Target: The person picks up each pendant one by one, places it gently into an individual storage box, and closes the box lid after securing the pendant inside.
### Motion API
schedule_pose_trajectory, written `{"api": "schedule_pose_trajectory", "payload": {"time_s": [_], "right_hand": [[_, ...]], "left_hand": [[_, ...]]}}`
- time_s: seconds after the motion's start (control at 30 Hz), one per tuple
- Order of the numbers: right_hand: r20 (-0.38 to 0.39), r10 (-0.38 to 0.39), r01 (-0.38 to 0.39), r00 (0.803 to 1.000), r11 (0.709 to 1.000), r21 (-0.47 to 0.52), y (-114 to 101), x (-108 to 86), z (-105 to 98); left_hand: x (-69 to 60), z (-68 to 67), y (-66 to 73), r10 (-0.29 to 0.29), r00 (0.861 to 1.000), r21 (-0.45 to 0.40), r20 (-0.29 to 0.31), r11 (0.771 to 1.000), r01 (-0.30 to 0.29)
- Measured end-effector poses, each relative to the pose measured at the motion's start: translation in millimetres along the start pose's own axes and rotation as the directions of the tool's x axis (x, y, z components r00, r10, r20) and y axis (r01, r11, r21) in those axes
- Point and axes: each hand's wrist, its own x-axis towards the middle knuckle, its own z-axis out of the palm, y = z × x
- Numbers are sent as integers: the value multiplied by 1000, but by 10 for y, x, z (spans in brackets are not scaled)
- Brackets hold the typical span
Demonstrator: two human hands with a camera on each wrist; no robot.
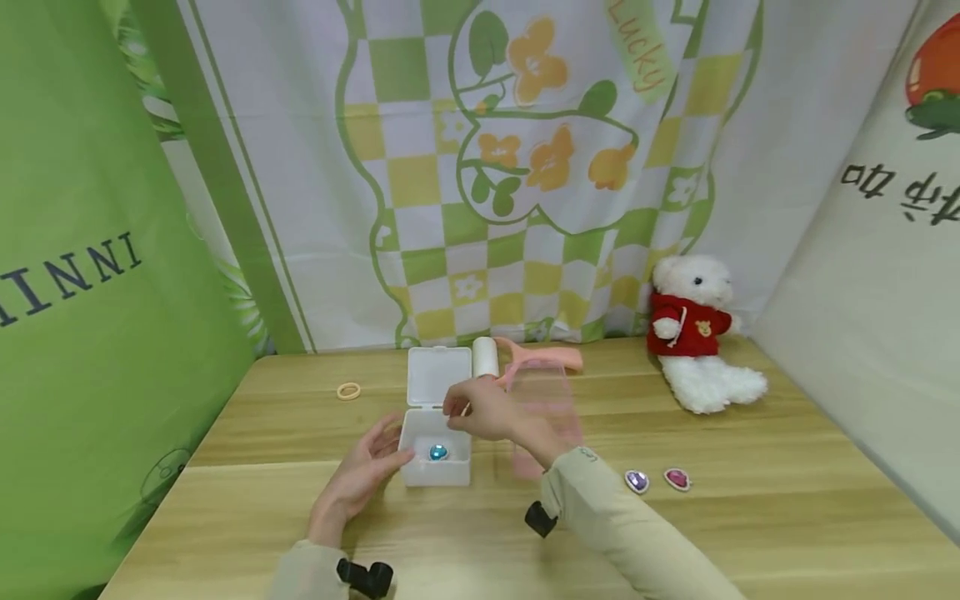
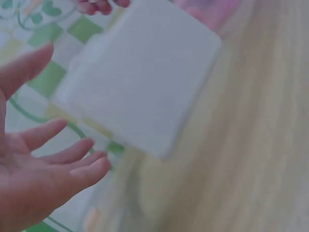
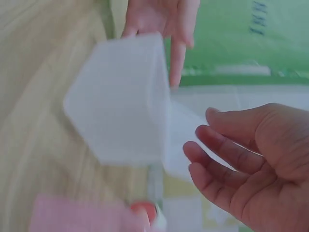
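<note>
A white plastic box (image 1: 437, 473) stands on the table with its lid (image 1: 439, 377) folded back. Inside it lies a blue heart-shaped gem (image 1: 438, 452). My left hand (image 1: 365, 468) is beside the box's left wall, fingers spread, thumb close to the front edge; contact is hard to tell. Over the box's right side hovers my right hand (image 1: 483, 410), its fingers loosely bent with nothing between them, as the right wrist view confirms. To the right lie a purple gem (image 1: 637, 481) and a dark pink gem (image 1: 677, 478), both with pale rims.
Behind my right hand are a white roll (image 1: 486, 357) with a pink handle (image 1: 555, 357) and a translucent pink sheet-like item (image 1: 540, 392). A yellowish ring (image 1: 348, 391) lies back left. The white plush bear (image 1: 693, 333) in red sits back right. Curtains border the wooden table (image 1: 285, 433).
</note>
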Motion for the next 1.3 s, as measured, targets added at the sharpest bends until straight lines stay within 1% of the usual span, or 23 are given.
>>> {"api": "schedule_pose_trajectory", "payload": {"time_s": [0.07,0.1,0.17,0.23,0.3,0.33,0.4,0.47,0.53,0.6,0.63,0.73,0.77,0.87,0.97,1.03,1.07,1.17,1.27,1.3], "right_hand": [[-48,12,-10,999,999,38,74,-127,-137],[-77,20,-16,997,999,51,114,-196,-209],[-132,33,-24,991,997,74,230,-347,-338],[-185,50,-35,981,996,86,366,-511,-444],[-227,93,-66,969,990,122,507,-690,-515],[-240,117,-85,964,987,138,593,-781,-536],[-258,185,-146,948,976,163,749,-966,-564],[-270,243,-194,932,962,194,894,-1151,-583],[-277,286,-230,918,948,218,1017,-1336,-609],[-285,329,-265,900,934,241,1105,-1521,-650],[-290,346,-278,892,927,250,1138,-1605,-671],[-306,385,-312,871,913,263,1228,-1849,-731],[-310,399,-322,863,907,271,1258,-1926,-745],[-296,434,-358,851,891,279,1359,-2122,-762],[-236,500,-413,834,847,335,1437,-2280,-760],[-190,536,-445,823,815,372,1483,-2361,-750],[-167,546,-452,821,800,395,1503,-2393,-741],[-133,540,-442,831,787,431,1574,-2472,-720],[-119,507,-418,854,803,425,1630,-2516,-699],[-117,503,-415,857,806,422,1643,-2525,-693]], "left_hand": [[-21,36,108,40,996,46,-75,998,-36],[-24,70,170,66,992,48,-111,997,-61],[-18,177,297,118,982,2,-148,993,-119],[-2,331,413,158,976,-56,-148,984,-168],[26,518,493,186,976,-98,-116,975,-198],[47,617,506,193,977,-105,-90,974,-202],[93,819,493,199,979,-62,-42,978,-201],[142,1011,438,193,981,7,7,981,-193],[195,1190,358,186,982,84,25,979,-187],[244,1348,275,184,983,200,20,962,-185],[269,1415,239,185,983,245,5,953,-181],[343,1568,135,176,984,342,-39,927,-152],[366,1603,108,166,985,348,-50,927,-139],[417,1656,33,124,990,309,-64,946,-99],[441,1670,-25,87,994,261,-71,963,-66],[447,1665,-57,72,995,247,-71,968,-52],[450,1660,-72,62,996,235,-67,971,-44],[457,1639,-98,38,999,190,-30,981,-31],[471,1602,-120,27,999,122,22,992,-30],[474,1590,-125,29,999,102,37,994,-33]]}}
